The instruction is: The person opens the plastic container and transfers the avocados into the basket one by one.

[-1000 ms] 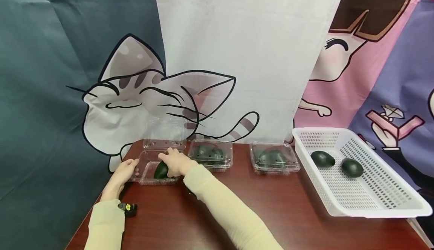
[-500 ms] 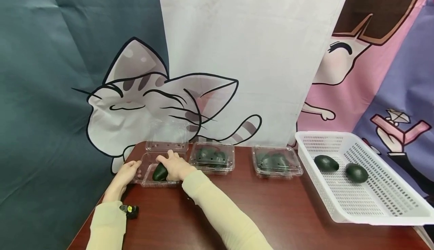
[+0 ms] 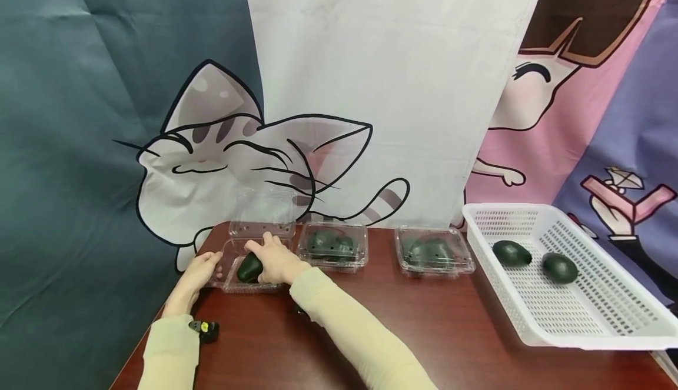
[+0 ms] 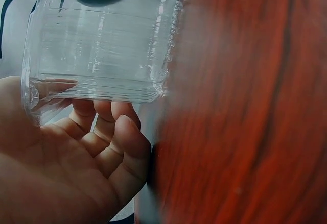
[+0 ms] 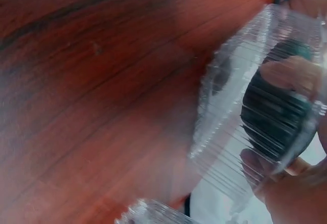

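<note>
A clear plastic clamshell box [image 3: 231, 286] sits at the left of the table with its lid [image 3: 265, 210] raised behind it. My left hand [image 3: 197, 272] holds the box's left end; in the left wrist view, curled fingers [image 4: 104, 114] lie against the end wall and the thumb is at the rim. Inside the box, my right hand [image 3: 275, 260] grips a dark green avocado [image 3: 249, 267] from above. Through the plastic in the right wrist view, fingertips show on either side of the avocado [image 5: 278, 106].
Two closed clamshell boxes, one beside the open box [image 3: 332, 246] and one farther right [image 3: 434, 251], hold avocados. A white perforated basket [image 3: 582, 319] at the right holds two avocados, left [image 3: 512, 253] and right [image 3: 559, 267]. A printed curtain [image 3: 339, 72] hangs behind the table.
The head view has shifted slightly. Within the open box, the avocado has turned a little and moved slightly left under my right hand. My left hand keeps its hold on the box end.
</note>
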`<state>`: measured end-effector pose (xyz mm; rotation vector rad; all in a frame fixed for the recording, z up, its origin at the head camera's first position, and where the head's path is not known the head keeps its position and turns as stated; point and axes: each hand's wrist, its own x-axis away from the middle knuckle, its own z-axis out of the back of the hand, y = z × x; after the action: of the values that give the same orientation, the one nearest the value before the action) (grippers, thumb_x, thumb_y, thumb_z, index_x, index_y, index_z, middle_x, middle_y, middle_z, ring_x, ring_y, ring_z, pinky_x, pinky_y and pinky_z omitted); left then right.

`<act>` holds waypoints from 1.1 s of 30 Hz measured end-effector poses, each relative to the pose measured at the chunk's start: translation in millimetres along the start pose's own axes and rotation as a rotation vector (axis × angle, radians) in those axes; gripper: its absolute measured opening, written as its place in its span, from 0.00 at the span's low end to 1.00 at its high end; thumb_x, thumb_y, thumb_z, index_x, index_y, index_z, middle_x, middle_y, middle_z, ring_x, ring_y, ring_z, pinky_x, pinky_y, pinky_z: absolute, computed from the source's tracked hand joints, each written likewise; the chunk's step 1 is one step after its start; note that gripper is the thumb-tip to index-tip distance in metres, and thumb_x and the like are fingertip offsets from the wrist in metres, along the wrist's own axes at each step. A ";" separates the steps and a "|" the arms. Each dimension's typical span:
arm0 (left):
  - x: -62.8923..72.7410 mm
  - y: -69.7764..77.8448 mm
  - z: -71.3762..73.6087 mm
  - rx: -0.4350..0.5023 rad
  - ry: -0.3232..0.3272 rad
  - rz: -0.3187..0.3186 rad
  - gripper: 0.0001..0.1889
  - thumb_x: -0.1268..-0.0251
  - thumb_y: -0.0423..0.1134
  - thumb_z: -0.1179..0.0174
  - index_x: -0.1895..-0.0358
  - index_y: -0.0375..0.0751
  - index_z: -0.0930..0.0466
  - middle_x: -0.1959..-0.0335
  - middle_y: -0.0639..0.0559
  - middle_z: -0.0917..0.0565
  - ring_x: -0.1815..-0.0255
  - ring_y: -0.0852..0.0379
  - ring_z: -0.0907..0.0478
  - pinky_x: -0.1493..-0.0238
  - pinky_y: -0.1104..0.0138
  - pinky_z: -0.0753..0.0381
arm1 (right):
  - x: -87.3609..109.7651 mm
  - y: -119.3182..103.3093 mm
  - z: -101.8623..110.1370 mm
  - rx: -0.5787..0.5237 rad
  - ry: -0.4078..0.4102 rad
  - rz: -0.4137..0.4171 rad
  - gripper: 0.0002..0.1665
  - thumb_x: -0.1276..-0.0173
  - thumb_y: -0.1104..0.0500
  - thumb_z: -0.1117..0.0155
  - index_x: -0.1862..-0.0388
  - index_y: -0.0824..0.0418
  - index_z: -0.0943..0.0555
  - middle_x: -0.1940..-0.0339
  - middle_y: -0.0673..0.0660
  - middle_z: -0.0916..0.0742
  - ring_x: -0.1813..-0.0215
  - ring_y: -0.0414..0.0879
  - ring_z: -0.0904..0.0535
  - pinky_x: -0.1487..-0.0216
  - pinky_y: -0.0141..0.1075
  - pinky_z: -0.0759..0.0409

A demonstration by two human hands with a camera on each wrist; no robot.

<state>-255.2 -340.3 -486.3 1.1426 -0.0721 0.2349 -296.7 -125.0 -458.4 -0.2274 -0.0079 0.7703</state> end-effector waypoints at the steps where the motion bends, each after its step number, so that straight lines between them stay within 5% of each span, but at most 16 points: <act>1: -0.3 0.1 -0.5 0.000 -0.001 -0.001 0.20 0.20 0.48 0.59 0.64 0.33 0.32 0.70 0.46 0.27 0.71 0.55 0.25 0.72 0.63 0.22 | 1.2 0.6 2.4 0.002 0.005 0.005 0.45 0.46 0.51 0.20 0.32 0.41 0.34 0.47 0.53 0.30 0.50 0.44 0.32 0.58 0.32 0.26; 17: -3.4 -1.8 -0.5 0.001 -0.001 -0.012 0.20 0.20 0.48 0.59 0.63 0.32 0.31 0.70 0.48 0.27 0.72 0.57 0.25 0.72 0.64 0.22 | 49.2 16.8 81.0 0.152 0.115 0.240 0.45 0.47 0.53 0.20 0.34 0.46 0.34 0.50 0.56 0.31 0.51 0.46 0.32 0.54 0.36 0.25; 25: -2.0 -3.0 -0.4 -0.018 -0.017 -0.013 0.21 0.20 0.49 0.59 0.66 0.35 0.31 0.69 0.47 0.27 0.69 0.54 0.24 0.69 0.62 0.22 | 79.8 40.8 110.4 0.315 0.167 0.326 0.40 0.48 0.53 0.20 0.38 0.48 0.31 0.52 0.55 0.29 0.51 0.50 0.31 0.52 0.42 0.26; 33: -1.0 -2.3 1.8 -0.006 -0.018 -0.014 0.20 0.20 0.49 0.59 0.68 0.37 0.33 0.69 0.46 0.28 0.69 0.55 0.24 0.70 0.62 0.21 | 115.2 75.7 141.7 0.416 0.136 0.330 0.39 0.49 0.57 0.20 0.41 0.48 0.31 0.53 0.56 0.30 0.54 0.51 0.31 0.56 0.41 0.26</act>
<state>-255.6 -343.0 -487.7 1.1392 -0.0805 0.2119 -278.9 35.6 -344.5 0.1194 0.3229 1.0633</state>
